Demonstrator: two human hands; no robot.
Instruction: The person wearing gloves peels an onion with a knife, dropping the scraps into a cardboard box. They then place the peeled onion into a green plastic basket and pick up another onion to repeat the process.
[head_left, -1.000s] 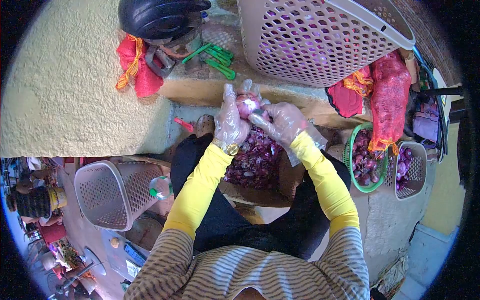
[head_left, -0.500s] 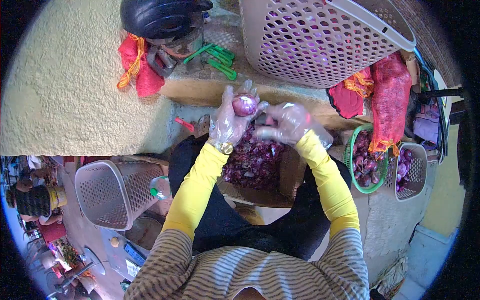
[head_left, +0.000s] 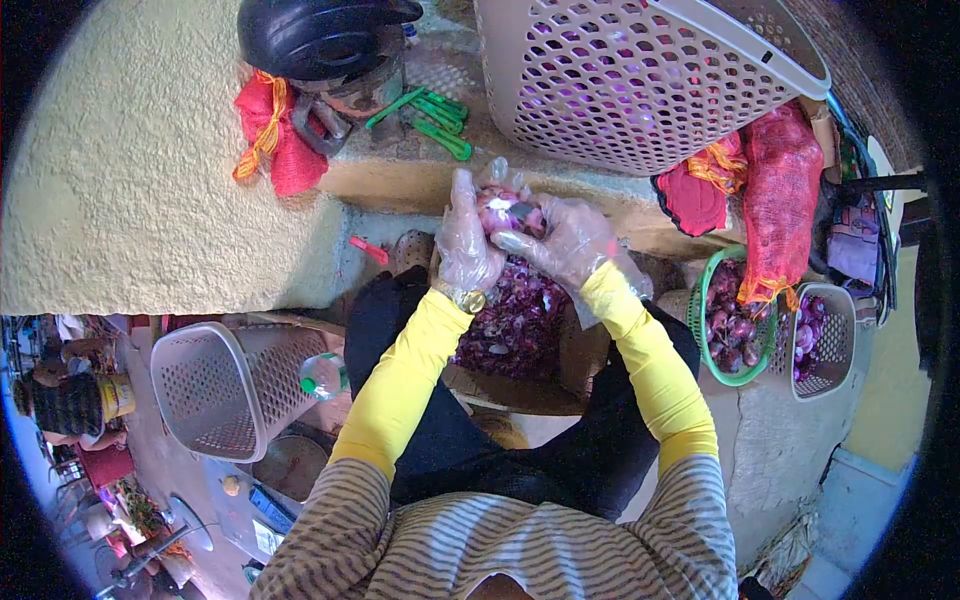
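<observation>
My left hand (head_left: 466,240), in a clear plastic glove with a gold watch at the wrist, holds a red onion (head_left: 497,209) up in front of me. My right hand (head_left: 567,243), also gloved, presses against the onion's right side with a small dark blade-like thing between its fingers. Both hands hover over a cardboard box (head_left: 575,350) on my lap, filled with purple onion skins (head_left: 515,310).
A big beige perforated basket (head_left: 640,80) stands on the ledge ahead, green clips (head_left: 430,115) and a black helmet (head_left: 320,35) to its left. At right are a green basket (head_left: 730,330) and a beige basket (head_left: 825,340) of onions, beside a red mesh sack (head_left: 775,200). An empty basket (head_left: 225,385) lies at lower left.
Half a second ago my right hand was drawn back from the onion; now it is back against it. My left hand has turned the onion slightly.
</observation>
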